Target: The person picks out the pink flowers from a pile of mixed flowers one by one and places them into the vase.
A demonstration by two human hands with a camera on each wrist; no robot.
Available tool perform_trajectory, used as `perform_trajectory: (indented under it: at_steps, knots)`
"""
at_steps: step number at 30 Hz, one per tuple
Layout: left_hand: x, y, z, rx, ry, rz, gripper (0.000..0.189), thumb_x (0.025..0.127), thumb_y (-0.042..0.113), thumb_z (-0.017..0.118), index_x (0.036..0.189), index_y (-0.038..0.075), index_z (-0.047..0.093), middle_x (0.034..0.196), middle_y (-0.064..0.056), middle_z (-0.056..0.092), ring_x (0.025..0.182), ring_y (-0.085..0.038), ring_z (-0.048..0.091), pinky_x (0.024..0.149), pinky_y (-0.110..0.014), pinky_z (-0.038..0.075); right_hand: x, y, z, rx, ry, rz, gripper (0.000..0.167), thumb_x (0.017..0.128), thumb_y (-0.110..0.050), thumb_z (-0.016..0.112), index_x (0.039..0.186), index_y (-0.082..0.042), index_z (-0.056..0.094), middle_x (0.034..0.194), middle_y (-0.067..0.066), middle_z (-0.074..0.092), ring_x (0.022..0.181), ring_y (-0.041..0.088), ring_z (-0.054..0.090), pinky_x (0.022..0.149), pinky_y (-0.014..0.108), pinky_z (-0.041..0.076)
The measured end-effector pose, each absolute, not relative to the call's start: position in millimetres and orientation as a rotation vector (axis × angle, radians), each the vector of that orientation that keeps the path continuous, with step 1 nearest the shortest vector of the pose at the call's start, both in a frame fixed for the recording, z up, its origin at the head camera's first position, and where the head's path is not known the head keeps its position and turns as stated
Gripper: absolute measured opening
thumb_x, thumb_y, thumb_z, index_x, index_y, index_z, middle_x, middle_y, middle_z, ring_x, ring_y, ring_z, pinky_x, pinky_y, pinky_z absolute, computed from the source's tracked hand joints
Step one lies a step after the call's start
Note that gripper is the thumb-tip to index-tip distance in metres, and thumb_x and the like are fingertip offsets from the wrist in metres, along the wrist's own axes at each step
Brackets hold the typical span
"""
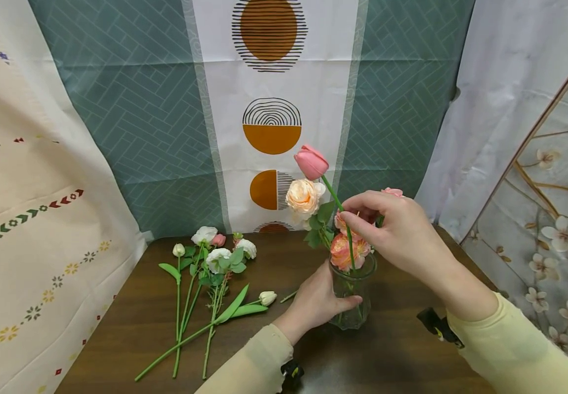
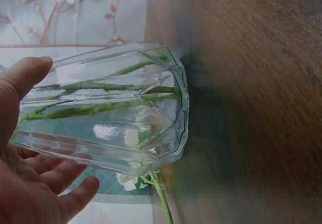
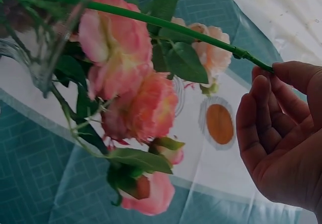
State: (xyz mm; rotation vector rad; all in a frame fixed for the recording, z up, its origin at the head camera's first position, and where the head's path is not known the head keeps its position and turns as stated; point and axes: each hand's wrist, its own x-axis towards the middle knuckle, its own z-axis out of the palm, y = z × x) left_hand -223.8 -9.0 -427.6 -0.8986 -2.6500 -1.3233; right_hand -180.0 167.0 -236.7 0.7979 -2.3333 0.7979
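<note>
A clear glass vase (image 1: 349, 320) stands on the table, with my left hand (image 1: 313, 300) gripping its side, thumb across the front. Several green stems (image 2: 100, 109) show through its faceted wall in the left wrist view. Above the rim, my right hand (image 1: 404, 232) pinches the green stem (image 3: 166, 25) of a pink tulip (image 1: 311, 162) between thumb and fingertips. The tulip leans up to the left, its lower stem inside the vase mouth. Coral-pink flowers (image 1: 345, 253) and a peach rose (image 1: 303, 197) also stand in the vase. My right hand partly covers another pink bloom.
On the left of the wooden table (image 1: 126, 328) lie white roses (image 1: 218, 260), a small white tulip (image 1: 178, 250) and another white tulip (image 1: 267, 298) with its stem crossing the others. A short piece of stem (image 1: 289, 296) lies beside my left hand. Patterned cloths hang behind and at both sides.
</note>
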Motion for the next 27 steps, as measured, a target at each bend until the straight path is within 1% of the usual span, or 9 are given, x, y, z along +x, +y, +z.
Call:
perform_trajectory:
  at_steps: [6,12,16,21,27]
  knots:
    - [-224,-9,-427,-0.879,-2.661,-1.332,0.099,0.094,0.035,0.092,0.17,0.023,0.029,0.164,0.003,0.052,0.145,-0.015,0.056,0.115,-0.043,0.052,-183,168,-246,0.796,-2.376,0.825,0.012,0.102,-0.015,0.082,0.113,-0.019,0.086,0.087,-0.012,0.071,0.08,0.008,0.061,0.069,0.033,0.052]
    - [-225,-9,-429,-0.895,-2.65,-1.317,0.099,0.095,0.036,0.091,0.171,0.022,0.029,0.164,0.003,0.052,0.145,-0.014,0.057,0.113,-0.041,0.052,-186,167,-254,0.79,-2.378,0.846,0.014,0.102,-0.014,0.082,0.115,-0.017,0.086,0.091,-0.012,0.073,0.08,0.007,0.063,0.071,0.032,0.054]
    - [-225,-9,-430,-0.893,-2.65,-1.299,0.1,0.094,0.037,0.091,0.171,0.021,0.029,0.163,0.002,0.052,0.144,-0.015,0.057,0.112,-0.041,0.053,-188,167,-258,0.781,-2.398,0.847,0.013,0.103,-0.016,0.081,0.115,-0.019,0.085,0.088,-0.014,0.072,0.08,0.006,0.064,0.072,0.034,0.054]
    - [-225,-9,-429,-0.868,-2.664,-1.304,0.099,0.094,0.038,0.092,0.17,0.02,0.031,0.162,0.003,0.053,0.142,-0.015,0.059,0.111,-0.043,0.054,-190,167,-263,0.769,-2.427,0.83,0.008,0.104,-0.017,0.081,0.109,-0.022,0.084,0.082,-0.015,0.068,0.077,0.007,0.062,0.072,0.034,0.052]
    - [-224,-9,-428,-0.842,-2.686,-1.315,0.101,0.094,0.041,0.091,0.171,0.022,0.03,0.164,0.004,0.052,0.144,-0.015,0.058,0.113,-0.045,0.053,-191,168,-269,0.745,-2.441,0.797,0.009,0.102,-0.016,0.082,0.108,-0.022,0.084,0.082,-0.015,0.067,0.077,0.008,0.061,0.072,0.036,0.053]
